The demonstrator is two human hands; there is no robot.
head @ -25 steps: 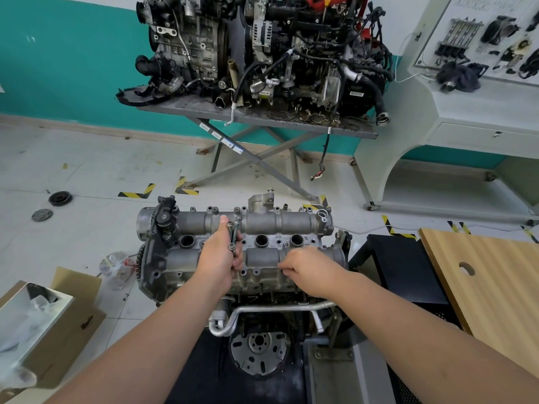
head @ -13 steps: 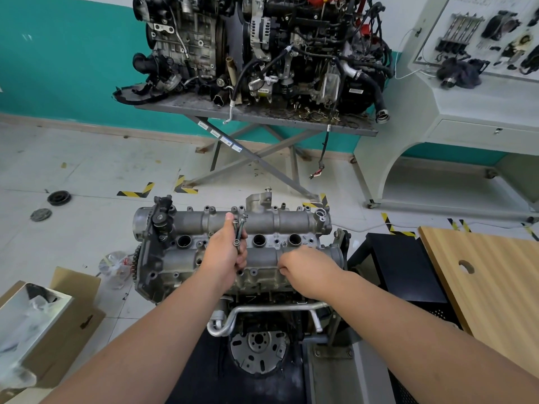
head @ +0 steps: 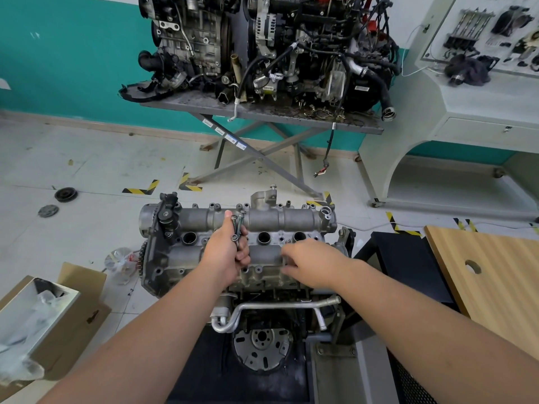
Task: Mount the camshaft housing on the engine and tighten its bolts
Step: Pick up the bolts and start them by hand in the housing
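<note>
**Seating bolts by hand, housing already on the engine**

Grey cast-aluminium camshaft housing (head: 262, 228) sits on top of the engine (head: 262, 316), long axis running left-right, so the mounting step looks done and bolt fitting is the step in hand.

Left hand (head: 226, 258) is clenched round a bundle of dark steel bolts (head: 236, 228), heads sticking up out of the fist. Judgement: it is held right over the housing as a ready supply, so the other hand needs only a short reach.

Right hand (head: 309, 262) is over the near edge of the housing, fingers curled down at a bolt hole. Looks like it is starting a bolt, but the fingertips hide whatever is there, so I cannot tell if it grasps anything.

Several bolt holes along the near flange look unfilled. No wrench in view, so tightening is likely not yet begun.

Engine stands on a black stand (head: 408, 258). Wooden bench top (head: 495, 272) to the right, open cardboard box (head: 58, 310) on the pale tiled floor (head: 87, 170) to the left. Second engine (head: 277, 48) on a grey folding table (head: 262, 112) against a teal wall (head: 58, 53).
</note>
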